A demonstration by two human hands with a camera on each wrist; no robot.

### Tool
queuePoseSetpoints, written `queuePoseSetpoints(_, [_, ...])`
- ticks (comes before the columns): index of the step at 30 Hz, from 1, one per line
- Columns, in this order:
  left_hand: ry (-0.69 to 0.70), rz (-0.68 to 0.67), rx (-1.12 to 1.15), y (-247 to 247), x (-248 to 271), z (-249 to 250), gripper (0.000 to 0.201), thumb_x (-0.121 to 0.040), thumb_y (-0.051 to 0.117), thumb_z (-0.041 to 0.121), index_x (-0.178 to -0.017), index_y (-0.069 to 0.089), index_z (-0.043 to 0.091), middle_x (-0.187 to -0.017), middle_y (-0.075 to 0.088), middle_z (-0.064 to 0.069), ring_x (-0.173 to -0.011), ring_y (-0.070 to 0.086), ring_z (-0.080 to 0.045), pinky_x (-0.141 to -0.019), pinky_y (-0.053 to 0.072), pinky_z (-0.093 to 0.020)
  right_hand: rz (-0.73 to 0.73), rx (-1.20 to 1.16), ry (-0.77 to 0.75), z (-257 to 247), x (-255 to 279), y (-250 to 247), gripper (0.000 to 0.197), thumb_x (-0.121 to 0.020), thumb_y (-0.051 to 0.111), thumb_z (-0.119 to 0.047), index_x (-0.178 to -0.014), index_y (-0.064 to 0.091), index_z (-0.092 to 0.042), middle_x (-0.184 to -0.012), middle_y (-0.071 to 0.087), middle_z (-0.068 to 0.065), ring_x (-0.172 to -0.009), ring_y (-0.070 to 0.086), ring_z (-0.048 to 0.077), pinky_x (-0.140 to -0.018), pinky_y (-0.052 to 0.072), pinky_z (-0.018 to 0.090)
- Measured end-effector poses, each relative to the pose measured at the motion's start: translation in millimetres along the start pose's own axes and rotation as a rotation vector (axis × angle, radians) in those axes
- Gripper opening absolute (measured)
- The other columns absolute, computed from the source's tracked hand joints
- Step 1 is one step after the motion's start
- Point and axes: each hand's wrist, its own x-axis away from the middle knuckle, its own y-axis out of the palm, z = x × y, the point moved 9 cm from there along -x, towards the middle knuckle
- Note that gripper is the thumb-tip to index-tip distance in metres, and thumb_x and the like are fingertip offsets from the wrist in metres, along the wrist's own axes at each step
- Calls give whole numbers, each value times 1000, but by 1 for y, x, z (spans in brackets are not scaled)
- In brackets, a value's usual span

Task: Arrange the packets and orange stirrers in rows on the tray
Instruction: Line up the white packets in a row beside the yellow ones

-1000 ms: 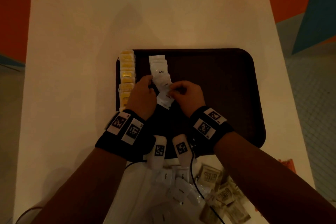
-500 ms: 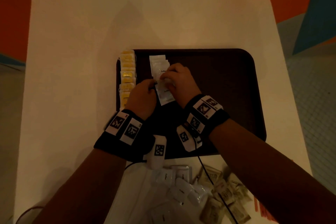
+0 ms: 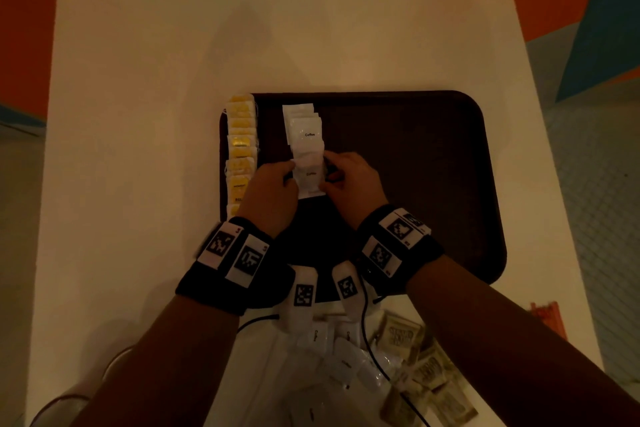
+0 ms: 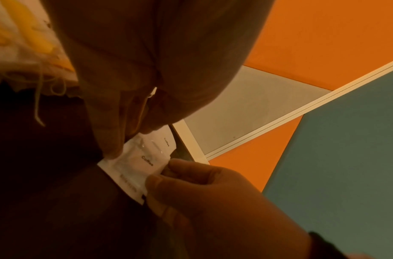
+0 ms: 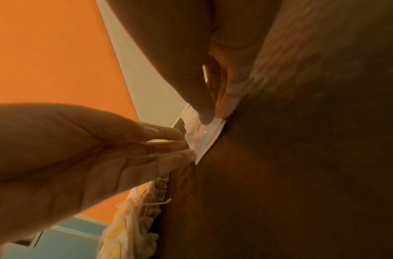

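- Packets of white coffee (image 3: pixel 304 135) lie in an overlapping row on the tray (image 3: pixel 415 163), toward its left side, running from the far edge toward the person.
- Nearest packet (image 3: pixel 310 180) of that row lies flat on the tray between the two hands.
- Left hand (image 3: pixel 268 196) is at that packet's left edge; its fingers (image 4: pixel 111 140) are nearly straight, tips pressing down on the edge, not curled round it.
- Right hand (image 3: pixel 353 184) is at the packet's right edge; its fingers (image 5: pixel 229 98) are bent, and thumb and fingertips touch the packet's far right corner. Whether they pinch it or only press it I cannot tell.
- Yellow packets (image 3: pixel 240 149) form a second overlapping row along the tray's left rim, just left of the white row; thin strings hang from some of them.
- Loose white packets (image 3: pixel 341 357) lie in a heap on the surface (image 3: pixel 173 45) beside the tray's near edge, under the wrists.
- Brown packets (image 3: pixel 415 367) lie heaped just right of the loose white ones, also off the tray.
- Orange stirrers (image 3: pixel 547 314) show off the tray's near right corner, at the surface's right edge, partly hidden by the right forearm.
- Right half of the tray is bare dark plastic.
- Both wrists wear black bands with square-patterned tags.
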Motion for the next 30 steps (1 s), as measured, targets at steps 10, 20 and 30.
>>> queuePoseSetpoints(10, [-14,-15,-64,-2,1,3,40,-92,37,7,-130,50,9,-134,52,-11,-122,49,-24,-106,38,-40,36,-54,24,6,1,-5,48,-85,58,-7,-131,46,-12,-129,47,7,-99,55,11,-87,39,13])
queuePoseSetpoints(20, [25,15,11,-8,8,17,40,-92,36,0,-128,51,10,-119,56,1,-109,50,-12,-82,35,-11,83,-123,-3,-3,-10,-16,45,-88,51,-2,-132,46,-10,-134,49,11,-111,55,17,-97,39,19])
queuePoseSetpoints(30, [15,10,143,-4,-13,10,42,-88,39,6,-127,51,16,-121,60,-5,-109,57,-20,-96,47,-44,46,-171,-20,-15,-15,-11,43,-87,49,-1,-129,49,-11,-129,55,11,-115,54,21,-92,37,15])
